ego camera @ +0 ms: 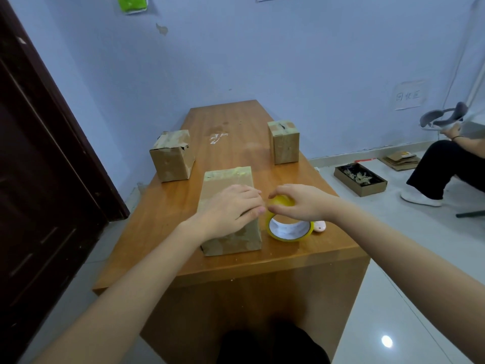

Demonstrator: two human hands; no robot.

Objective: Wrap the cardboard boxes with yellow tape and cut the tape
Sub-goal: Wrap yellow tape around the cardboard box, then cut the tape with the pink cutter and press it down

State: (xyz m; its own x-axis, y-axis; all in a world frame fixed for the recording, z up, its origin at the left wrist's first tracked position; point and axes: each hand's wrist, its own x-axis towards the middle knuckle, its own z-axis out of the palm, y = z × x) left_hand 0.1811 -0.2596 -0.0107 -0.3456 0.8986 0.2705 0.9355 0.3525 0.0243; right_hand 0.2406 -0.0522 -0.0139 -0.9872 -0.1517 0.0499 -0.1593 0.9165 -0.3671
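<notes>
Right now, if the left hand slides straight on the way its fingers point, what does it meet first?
Most likely the right hand gripping the yellow tape roll: the left hand lies flat on the near box, pointing right; depth is unclear.

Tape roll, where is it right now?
In the head view the tape roll stands on edge near the table's front right, just right of the nearest box, gripped from above by the right hand.
</notes>
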